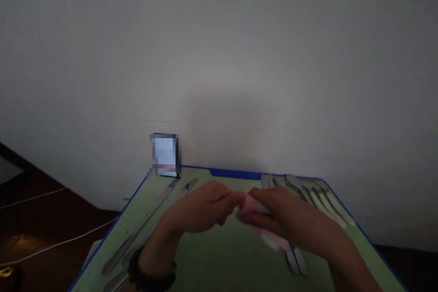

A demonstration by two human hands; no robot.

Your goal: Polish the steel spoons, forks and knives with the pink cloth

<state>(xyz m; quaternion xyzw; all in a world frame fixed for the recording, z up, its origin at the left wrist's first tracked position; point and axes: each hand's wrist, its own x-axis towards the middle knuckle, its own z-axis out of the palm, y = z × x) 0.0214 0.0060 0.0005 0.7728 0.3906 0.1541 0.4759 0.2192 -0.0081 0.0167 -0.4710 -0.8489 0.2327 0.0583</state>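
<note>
My right hand [273,210] is closed round a pink-and-white cloth [251,205], and a loose end of it hangs below the fingers. My left hand [208,207] is closed, its thumb and fingertips meeting the cloth's left side. Whatever lies inside the left fist or under the cloth is hidden. Beneath the hanging cloth, two metal cutlery handles [296,258] show on the green tabletop [212,260]. Left of my left hand lie several table knives [140,232], partly covered by my forearm.
At the back right, spoons [294,182] and forks with pale handles [328,203] lie side by side. A phone-like device with a lit, blurred screen [165,155] leans on the wall [219,54] at the back left. The table has a blue edge [236,174]. White cables [58,248] cross the floor.
</note>
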